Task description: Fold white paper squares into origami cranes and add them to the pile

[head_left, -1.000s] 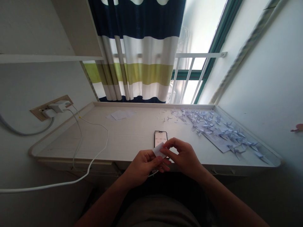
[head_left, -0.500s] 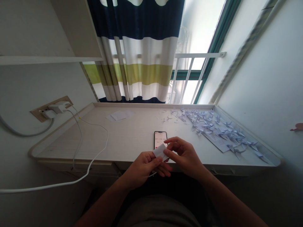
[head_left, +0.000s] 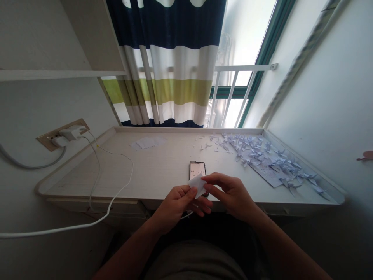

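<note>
A small piece of white paper (head_left: 197, 186) sits pinched between my hands, held up over the near edge of the desk, and from my view it covers the lower part of the phone. My left hand (head_left: 176, 206) grips its left side, with the thumb on top and the curled left fingers (head_left: 202, 210) close beneath it. My right hand (head_left: 233, 194) comes in from the right, and its narrow pinch of thumb and forefinger (head_left: 217, 179) closes on the paper's right edge.

Just beyond the paper, a smartphone (head_left: 197, 171) lies flat on the white wood-grain desk (head_left: 87, 182), its screen showing a timer. To the right, many small paper cranes (head_left: 262, 159) are scattered, some on a printed sheet (head_left: 269, 175). Far left of the phone lie loose paper squares (head_left: 147, 142). A white cable (head_left: 118, 186) curves across the left of the desk from a charger (head_left: 70, 134) in a wall socket. A striped curtain (head_left: 166, 62) hangs beyond.
</note>
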A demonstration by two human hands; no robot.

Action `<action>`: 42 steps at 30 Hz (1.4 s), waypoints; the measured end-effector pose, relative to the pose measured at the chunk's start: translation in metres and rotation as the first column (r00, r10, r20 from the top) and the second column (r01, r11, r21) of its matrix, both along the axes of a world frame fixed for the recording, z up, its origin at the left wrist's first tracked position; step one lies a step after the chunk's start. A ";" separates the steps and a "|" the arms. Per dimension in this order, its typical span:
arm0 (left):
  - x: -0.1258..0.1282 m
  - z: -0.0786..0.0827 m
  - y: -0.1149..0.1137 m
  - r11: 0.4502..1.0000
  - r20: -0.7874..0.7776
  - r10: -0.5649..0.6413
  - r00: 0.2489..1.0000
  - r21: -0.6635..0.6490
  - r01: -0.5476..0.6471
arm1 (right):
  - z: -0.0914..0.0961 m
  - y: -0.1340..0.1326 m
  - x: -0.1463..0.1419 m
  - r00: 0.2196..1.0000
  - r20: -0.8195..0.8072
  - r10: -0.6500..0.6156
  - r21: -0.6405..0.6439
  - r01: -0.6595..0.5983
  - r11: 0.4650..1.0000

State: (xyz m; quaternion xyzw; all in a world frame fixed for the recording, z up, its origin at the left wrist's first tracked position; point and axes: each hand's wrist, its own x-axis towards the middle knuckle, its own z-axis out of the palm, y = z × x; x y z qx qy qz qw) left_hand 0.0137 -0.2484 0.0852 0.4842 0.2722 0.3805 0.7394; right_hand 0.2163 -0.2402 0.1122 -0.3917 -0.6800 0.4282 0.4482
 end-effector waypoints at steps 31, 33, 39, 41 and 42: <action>0.006 -0.004 -0.003 0.991 -0.168 0.085 0.982 0.118 -0.066 | 0.013 -0.006 -0.013 0.992 -0.016 -0.123 -0.160 0.119 0.980; 0.006 -0.004 -0.003 0.990 -0.171 0.092 0.981 0.124 -0.071 | 0.012 -0.007 -0.014 0.991 -0.016 -0.131 -0.145 0.127 0.981; 0.008 -0.002 -0.004 0.991 -0.144 0.105 0.984 0.095 -0.092 | 0.010 -0.007 -0.016 0.987 0.008 -0.159 -0.115 0.159 0.981; 0.009 0.000 -0.005 0.993 -0.140 0.105 0.985 0.074 -0.095 | 0.010 -0.007 -0.016 0.986 0.016 -0.168 -0.106 0.169 0.980; 0.008 0.000 -0.006 0.993 -0.142 0.105 0.984 0.068 -0.096 | 0.010 -0.007 -0.016 0.985 0.021 -0.170 -0.101 0.171 0.980</action>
